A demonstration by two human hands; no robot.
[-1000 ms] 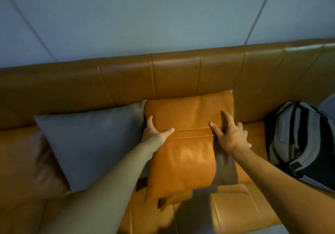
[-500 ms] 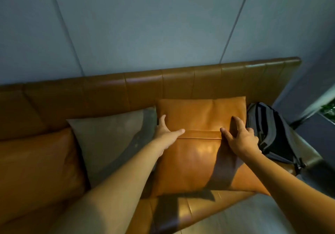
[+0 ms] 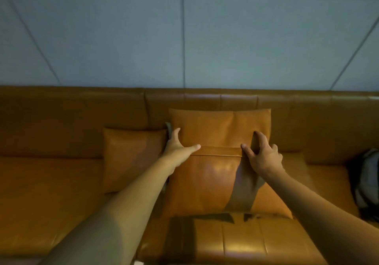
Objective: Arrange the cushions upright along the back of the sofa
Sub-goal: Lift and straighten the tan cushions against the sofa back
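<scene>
A large orange leather cushion stands upright against the back of the brown leather sofa, near its middle. My left hand grips its left edge, thumb across the front. My right hand presses and pinches the front near the seam on the right side. A smaller brown leather cushion leans against the sofa back just to the left. A thin grey sliver of another cushion shows between the two, mostly hidden.
A grey and black backpack lies on the seat at the far right. The sofa seat stretches to the left. A pale panelled wall rises behind the sofa.
The view has swung and the backpack now sits farther right. The grey cushion, fully seen before, is now nearly hidden beside the orange cushion, and a brown cushion has come into view. Both hands keep their hold.
</scene>
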